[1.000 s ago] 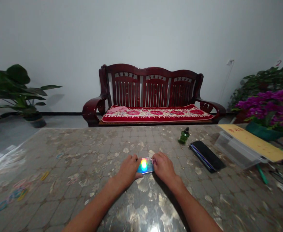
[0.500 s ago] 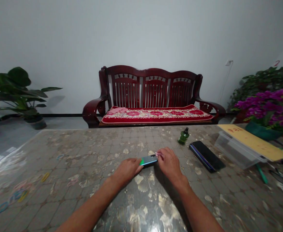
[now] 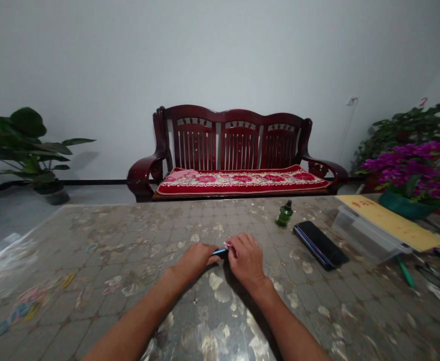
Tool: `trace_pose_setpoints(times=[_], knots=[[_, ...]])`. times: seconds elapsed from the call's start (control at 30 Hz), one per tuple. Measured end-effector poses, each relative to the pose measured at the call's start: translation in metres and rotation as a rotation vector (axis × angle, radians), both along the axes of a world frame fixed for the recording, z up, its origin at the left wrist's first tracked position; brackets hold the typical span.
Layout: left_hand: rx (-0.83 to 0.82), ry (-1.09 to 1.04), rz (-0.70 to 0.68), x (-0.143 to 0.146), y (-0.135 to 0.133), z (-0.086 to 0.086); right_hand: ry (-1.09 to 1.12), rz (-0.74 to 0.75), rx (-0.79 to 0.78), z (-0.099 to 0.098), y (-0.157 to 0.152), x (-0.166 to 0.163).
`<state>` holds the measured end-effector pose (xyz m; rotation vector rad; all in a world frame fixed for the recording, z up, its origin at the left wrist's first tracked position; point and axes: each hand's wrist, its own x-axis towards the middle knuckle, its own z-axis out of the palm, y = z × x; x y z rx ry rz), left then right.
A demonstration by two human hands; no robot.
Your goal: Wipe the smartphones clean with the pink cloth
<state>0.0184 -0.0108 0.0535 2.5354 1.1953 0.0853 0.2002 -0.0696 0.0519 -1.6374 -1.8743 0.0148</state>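
Note:
Over the middle of the table, my left hand (image 3: 196, 258) is closed on one end of a phone (image 3: 219, 252), of which only a thin blue edge and some dark surface show between my hands. My right hand (image 3: 247, 256) is at the phone's other end, its fingers pinched on a small pink elastic band (image 3: 226, 244). How far the band goes round the phone is hidden by the fingers. More loose coloured elastic bands (image 3: 32, 311) lie on the left of the table, with a yellow one (image 3: 68, 280) a little apart.
Right of my hands stand a small green bottle (image 3: 284, 214) and a stack of dark phones (image 3: 320, 244). Beyond them is a clear plastic box (image 3: 366, 235) under a yellow envelope (image 3: 393, 220), near a purple flower pot (image 3: 408, 204). A wooden bench (image 3: 238, 120) stands behind the table (image 3: 130, 230).
My right hand has moved left, closer to my left hand. The phone has turned, so its shiny back no longer shows and mostly its edge is visible.

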Motion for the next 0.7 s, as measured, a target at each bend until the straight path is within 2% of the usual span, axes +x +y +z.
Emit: trace_pose_setpoints(times=[0.1,0.27,0.37,0.43,0.57,0.7], knots=[[-0.010,0.001,0.007,0.001,-0.001,0.003,0.270,-0.155,-0.005,-0.010,0.009,0.026],[0.000,0.013,0.047,0.009,-0.013,0.002,1.063,-0.128,-0.102,-0.032,0.021,0.036],[0.013,0.006,0.067,0.014,-0.024,-0.006,1.375,-0.114,-0.142,-0.037,0.022,0.029],[0.044,-0.032,0.081,0.017,-0.031,-0.014,1.436,-0.098,-0.168,-0.035,0.020,0.025],[0.098,-0.116,0.156,0.019,-0.036,-0.030,1.393,-0.067,-0.161,-0.020,0.012,0.017],[0.103,-0.290,0.226,0.020,-0.033,-0.031,1.260,0.036,-0.169,0.007,0.002,0.002]])
